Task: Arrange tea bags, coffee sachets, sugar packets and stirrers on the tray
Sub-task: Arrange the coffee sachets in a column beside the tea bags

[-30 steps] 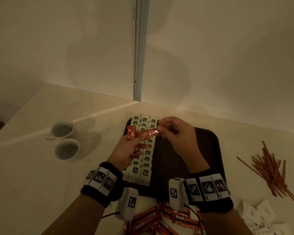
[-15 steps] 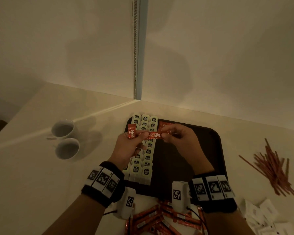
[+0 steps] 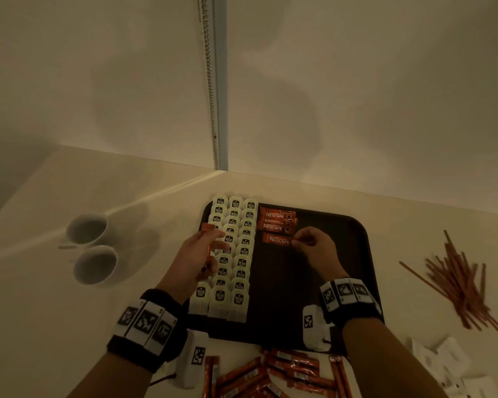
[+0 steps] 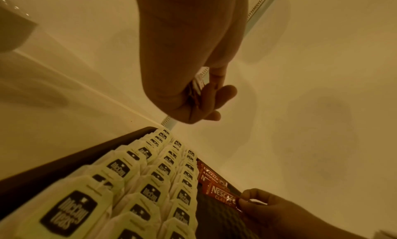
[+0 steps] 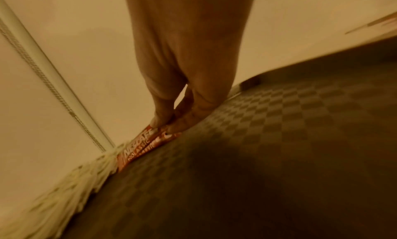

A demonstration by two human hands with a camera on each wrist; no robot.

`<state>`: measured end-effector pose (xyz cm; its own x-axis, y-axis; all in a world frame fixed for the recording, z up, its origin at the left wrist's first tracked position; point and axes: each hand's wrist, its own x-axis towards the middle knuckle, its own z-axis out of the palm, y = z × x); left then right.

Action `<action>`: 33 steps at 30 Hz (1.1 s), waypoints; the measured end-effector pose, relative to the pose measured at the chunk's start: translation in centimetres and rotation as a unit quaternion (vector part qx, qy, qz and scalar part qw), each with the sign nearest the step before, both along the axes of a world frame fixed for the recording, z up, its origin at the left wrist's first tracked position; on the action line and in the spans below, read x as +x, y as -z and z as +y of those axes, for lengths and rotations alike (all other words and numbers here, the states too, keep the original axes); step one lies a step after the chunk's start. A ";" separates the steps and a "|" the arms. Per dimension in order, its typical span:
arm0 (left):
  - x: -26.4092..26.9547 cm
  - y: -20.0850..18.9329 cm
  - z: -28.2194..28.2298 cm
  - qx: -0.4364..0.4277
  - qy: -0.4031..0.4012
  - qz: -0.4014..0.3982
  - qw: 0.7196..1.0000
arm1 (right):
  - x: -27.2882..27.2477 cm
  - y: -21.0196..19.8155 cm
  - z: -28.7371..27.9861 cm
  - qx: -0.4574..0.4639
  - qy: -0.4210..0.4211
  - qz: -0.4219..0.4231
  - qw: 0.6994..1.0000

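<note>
The red Nescafé Classic coffee sachet (image 3: 277,240) lies flat on the dark checker-textured tray (image 3: 357,254), just below two other Nescafé sachets (image 3: 276,221) laid side by side at the tray's far edge and just right of the tea bags (image 3: 233,254). The right hand (image 3: 314,248) pinches its right end between thumb and fingers (image 5: 161,118), pressing it to the tray floor. The tea bags, cream with black McCoy labels, fill three overlapping columns along the tray's left side.

The left hand (image 3: 196,254) hovers over the tea bags with its fingers curled round more red sachets (image 3: 209,239), one end poking out past the knuckles.

Half a second ago both hands held one sachet stretched between them above the tea bags; now the hands are apart, the right has carried that sachet down to the tray, and the left has drawn back with its bundle.

On the desk (image 3: 41,282) a loose heap of sachets (image 3: 270,372) lies at the tray's near edge, red stirrers (image 3: 454,280) are scattered to the right, white sugar packets (image 3: 443,363) sit at the lower right, and two white cups (image 3: 91,248) stand to the left.

How many sachets the left hand holds cannot be told; its fist hides them. The right wrist view is blurred, and the sugar packets and the heap are cut by the frame edge.
</note>
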<state>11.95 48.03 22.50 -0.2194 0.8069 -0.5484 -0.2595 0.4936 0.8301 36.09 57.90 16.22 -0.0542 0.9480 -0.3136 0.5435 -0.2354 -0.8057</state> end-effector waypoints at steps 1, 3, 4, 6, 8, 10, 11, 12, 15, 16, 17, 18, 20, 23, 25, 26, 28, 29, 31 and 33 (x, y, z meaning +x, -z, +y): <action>-0.1 0.0 0.1 0.000 0.000 0.000 1.000 | -0.1 0.5 0.3 -0.007 0.001 0.004 1.000; -0.2 0.1 0.2 -0.001 -0.001 0.001 1.000 | -0.6 1.1 0.8 -0.012 0.000 0.016 1.000; -0.3 0.2 0.2 -0.001 -0.002 0.001 1.000 | -0.8 1.3 1.0 -0.010 -0.003 0.022 1.000; -0.5 0.3 0.2 -0.002 -0.002 0.002 1.000 | -1.4 1.5 1.4 0.003 -0.004 0.024 1.000; -0.7 0.4 0.1 -0.003 -0.002 0.001 1.000 | -1.7 1.8 1.7 0.015 0.011 0.019 1.000; -0.7 0.4 0.1 -0.005 -0.004 -0.003 1.000 | -1.8 2.0 2.0 0.022 0.023 0.005 0.999; -0.8 0.4 0.1 -0.005 -0.005 -0.005 1.000 | -1.8 2.1 2.1 0.022 0.024 -0.004 0.999; -0.8 0.4 0.2 -0.006 -0.004 -0.006 1.000 | -1.8 2.2 2.2 0.022 0.026 -0.011 0.999; -0.7 0.2 0.2 -0.007 -0.002 -0.002 1.000 | -1.8 2.4 2.4 0.041 0.031 -0.028 0.998; -0.6 0.2 0.2 -0.008 -0.001 -0.001 1.000 | -1.8 2.5 2.5 0.050 0.031 -0.034 0.998; -0.6 0.2 0.2 -0.009 -0.002 0.001 1.000 | -1.9 2.7 2.5 0.056 0.031 -0.038 0.997; -0.6 0.1 0.3 -0.010 -0.001 0.003 1.000 | -1.9 2.8 2.6 0.060 0.033 -0.040 0.997; -0.6 0.1 0.3 -0.011 0.001 0.004 1.000 | -1.9 3.0 2.8 0.061 0.034 -0.046 0.996; -0.6 -0.1 0.4 -0.009 -0.004 -0.007 1.000 | -2.0 3.1 3.1 0.061 0.030 -0.063 0.996; -0.5 -0.3 0.4 -0.007 -0.024 -0.030 0.999 | -2.0 3.3 3.1 0.069 0.028 -0.070 0.995; -0.4 -0.4 0.4 -0.003 -0.039 -0.045 0.998 | -1.9 3.4 3.1 0.072 0.028 -0.075 0.994; -0.4 -0.5 0.4 0.009 -0.061 -0.065 0.996 | -1.9 3.6 3.1 0.073 0.029 -0.085 0.993; -0.4 -0.5 0.4 0.012 -0.068 -0.071 0.995 | -1.9 3.6 3.1 0.072 0.029 -0.087 0.993; -0.4 -0.6 0.5 0.013 -0.075 -0.078 0.994 | -1.9 3.6 3.1 0.069 0.026 -0.089 0.993; -0.3 -0.8 0.5 0.010 -0.082 -0.072 0.994 | -1.8 3.6 3.1 0.067 0.024 -0.092 0.993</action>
